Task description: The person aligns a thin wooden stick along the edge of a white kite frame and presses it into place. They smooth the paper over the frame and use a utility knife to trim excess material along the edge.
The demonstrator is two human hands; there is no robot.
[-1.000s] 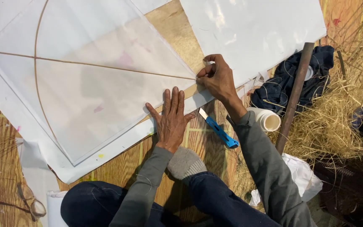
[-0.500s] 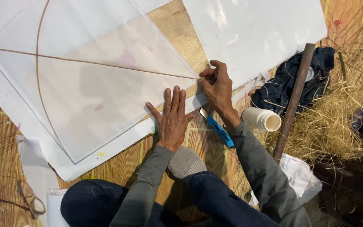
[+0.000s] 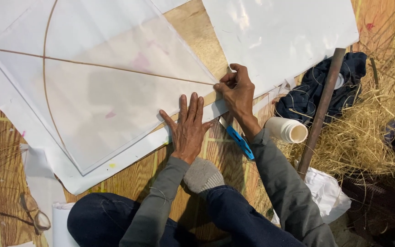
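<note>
So, fingers pinching the corner of a translucent kite sheet [image 3: 115,91] on the wood floor.
Right hand [image 3: 237,91] nips the tip where the thin stick [image 3: 115,67] ends; left hand [image 3: 188,130] lies flat, fingers spread, on its lower edge. Blue cutter [image 3: 239,142] lies just beside.

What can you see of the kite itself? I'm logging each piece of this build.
The kite is a diamond of thin, translucent whitish paper, lying flat on white sheets over a wood-patterned floor. A straight thin stick runs corner to corner; a bowed stick crosses it near the far corner. Faint pink blotches show through. The left hand presses flat on its lower edge; the right hand pinches the near corner.
</note>
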